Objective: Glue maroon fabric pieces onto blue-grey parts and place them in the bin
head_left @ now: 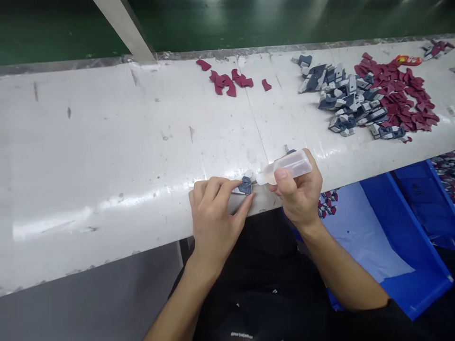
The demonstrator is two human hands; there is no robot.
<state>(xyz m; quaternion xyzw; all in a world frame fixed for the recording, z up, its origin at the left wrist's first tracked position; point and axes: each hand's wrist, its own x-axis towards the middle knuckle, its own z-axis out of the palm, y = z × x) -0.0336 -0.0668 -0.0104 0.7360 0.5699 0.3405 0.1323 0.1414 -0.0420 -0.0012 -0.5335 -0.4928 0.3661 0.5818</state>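
Observation:
My left hand (216,213) rests at the front edge of the white table, pinching a small grey-blue plastic part (244,185) between thumb and index finger. In my right hand (300,194) is a translucent squeeze bottle (289,166), tilted so that its thin nozzle points left. The nozzle tip is right at the grey-blue part; whether it touches cannot be made out. Just behind the bottle another dark part (290,151) lies partly hidden on the table.
A heap of grey-blue and white parts (346,97) lies at the back right, beside a pile of maroon pieces (401,94). Several loose maroon pieces (223,83) lie at the back middle. A blue bin (408,251) stands below the table's right edge. A metal post (124,28) rises behind.

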